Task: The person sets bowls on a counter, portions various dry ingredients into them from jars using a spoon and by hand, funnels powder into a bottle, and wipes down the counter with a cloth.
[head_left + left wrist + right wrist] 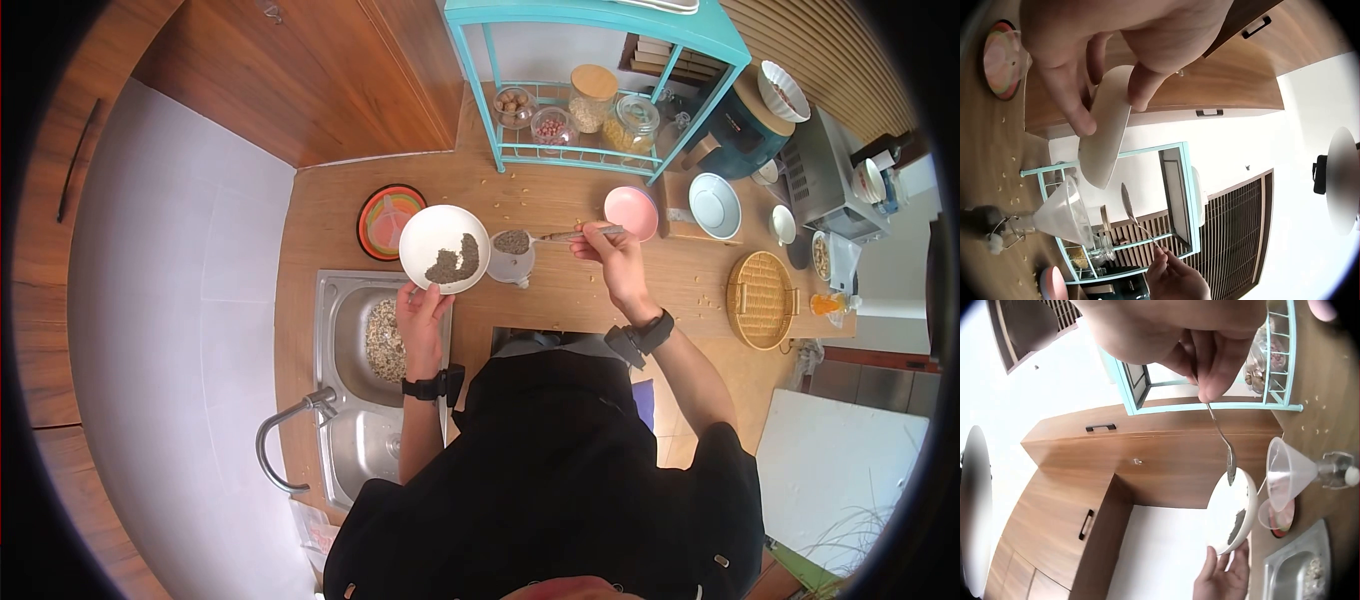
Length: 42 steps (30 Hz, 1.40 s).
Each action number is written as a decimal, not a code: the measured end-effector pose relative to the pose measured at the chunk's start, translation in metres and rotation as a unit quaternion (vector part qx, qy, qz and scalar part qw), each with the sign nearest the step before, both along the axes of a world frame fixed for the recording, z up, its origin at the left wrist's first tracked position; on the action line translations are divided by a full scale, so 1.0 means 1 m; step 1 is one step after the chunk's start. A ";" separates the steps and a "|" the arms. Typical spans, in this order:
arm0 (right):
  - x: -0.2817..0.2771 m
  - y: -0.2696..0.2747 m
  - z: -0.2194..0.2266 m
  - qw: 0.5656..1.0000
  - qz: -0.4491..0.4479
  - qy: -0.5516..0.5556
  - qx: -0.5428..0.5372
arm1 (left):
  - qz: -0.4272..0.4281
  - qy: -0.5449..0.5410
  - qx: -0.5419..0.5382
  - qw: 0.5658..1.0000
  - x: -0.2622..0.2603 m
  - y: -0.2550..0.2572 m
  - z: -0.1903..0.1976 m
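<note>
A shallow white bowl (425, 232) holding small dark grains (446, 268) is gripped at its near rim by my left hand (423, 318), thumb on one side and fingers on the other. My right hand (614, 266) pinches the handle of a metal spoon (568, 236). Dark grains fill the spoon's head, which is beside the bowl. Below it, a translucent white funnel (1290, 475) sits in the neck of a clear swing-top bottle (1334, 471) standing on the counter. In the right wrist view the spoon's head overlaps the bowl's rim.
A steel sink (330, 345) with pale bits in one basin lies at the left. Colourful round plates (366, 222) and a pink bowl (631, 213) flank the work. Behind stands a turquoise rack (497, 150) with jars. A woven tray (762, 300) lies at right; pale bits dot the counter.
</note>
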State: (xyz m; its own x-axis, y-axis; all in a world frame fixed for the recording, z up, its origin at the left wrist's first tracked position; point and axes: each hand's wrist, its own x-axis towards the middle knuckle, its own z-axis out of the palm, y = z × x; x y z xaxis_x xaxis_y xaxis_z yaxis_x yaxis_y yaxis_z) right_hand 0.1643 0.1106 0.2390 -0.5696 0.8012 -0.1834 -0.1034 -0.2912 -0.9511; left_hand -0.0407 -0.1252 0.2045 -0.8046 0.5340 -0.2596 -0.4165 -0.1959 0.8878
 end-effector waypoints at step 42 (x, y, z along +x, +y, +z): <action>-0.031 0.031 0.023 0.979 0.141 -0.125 0.075 | -0.094 -0.026 -0.026 0.995 0.000 0.024 0.014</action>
